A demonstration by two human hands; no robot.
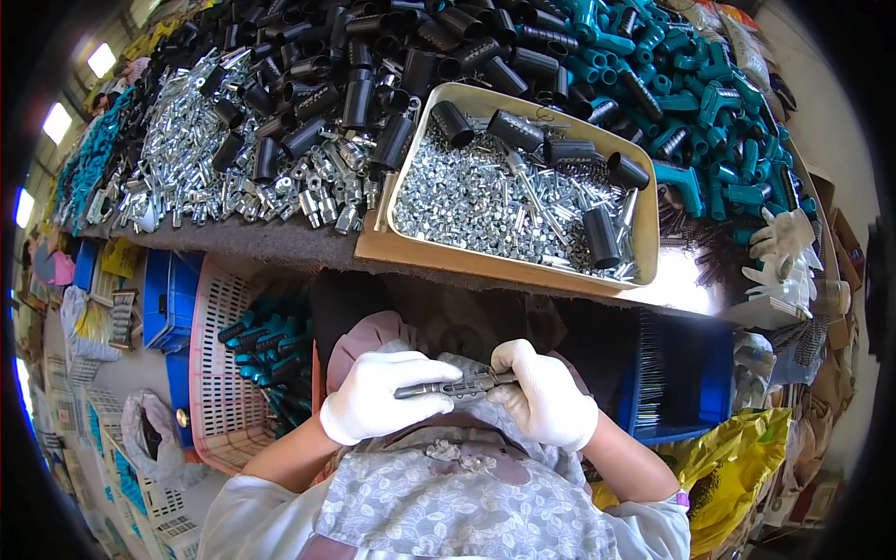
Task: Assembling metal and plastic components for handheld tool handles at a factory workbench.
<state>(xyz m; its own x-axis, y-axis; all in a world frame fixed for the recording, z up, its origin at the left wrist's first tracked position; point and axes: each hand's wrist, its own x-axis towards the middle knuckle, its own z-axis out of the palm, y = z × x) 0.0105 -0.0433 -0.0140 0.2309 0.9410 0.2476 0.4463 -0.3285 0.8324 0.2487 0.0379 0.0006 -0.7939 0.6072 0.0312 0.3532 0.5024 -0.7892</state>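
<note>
Both hands wear white gloves and meet in front of my apron, below the bench edge. A slender dark-grey metal part (pixel 473 384) lies crosswise between them, with small fittings along its middle. My left hand (pixel 378 394) grips its left end between thumb and fingers. My right hand (pixel 544 396) is closed around its right end, the fingers curled and the thumb on top. The gloves cover both ends, and the exact kind of part cannot be made out.
On the bench ahead, a cream tray (pixel 411 245) holds small silver metal pieces and black tubes. Around it are heaps of black sleeves (pixel 359 98), silver fittings (pixel 191 140) and teal handles (pixel 719 103). Below stand a pink basket (pixel 210 373) and a blue bin (pixel 686 425); white gloves (pixel 784 247) lie right.
</note>
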